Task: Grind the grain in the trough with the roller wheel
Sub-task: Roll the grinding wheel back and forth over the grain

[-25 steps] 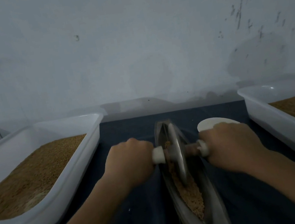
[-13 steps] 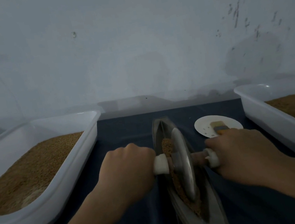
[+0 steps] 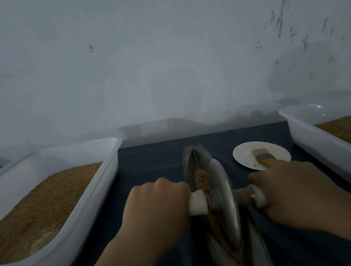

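1. The trough [image 3: 195, 155] lies mid table [image 3: 151, 160], its long axis running from the near edge to the far edge.
2. The grain [image 3: 200, 179] sits in the channel. A loose heap shows just past the wheel, with more along the channel under it and nearer.
3. The roller wheel [image 3: 224, 197] stands upright on its rim in the channel. Its axle [image 3: 242, 198] lies crosswise, parallel to the near edge.
4. The left hand [image 3: 157, 208] is fisted round the axle's left end and the right hand [image 3: 295, 191] round its right end. The wheel is between them, equally near both.
5. Both forearms come in from the near edge, knuckles up and wrists about level.
6. The heap lies ahead of the wheel toward the far edge, so the next stroke probably pushes straight along the trough. Uneven pressure could tip the wheel onto a wall.
7. A left tray [image 3: 114, 164] and a right tray [image 3: 306, 133] hold grain. A plate [image 3: 244, 153] with a brush [image 3: 262, 156] sits just beyond the right hand.
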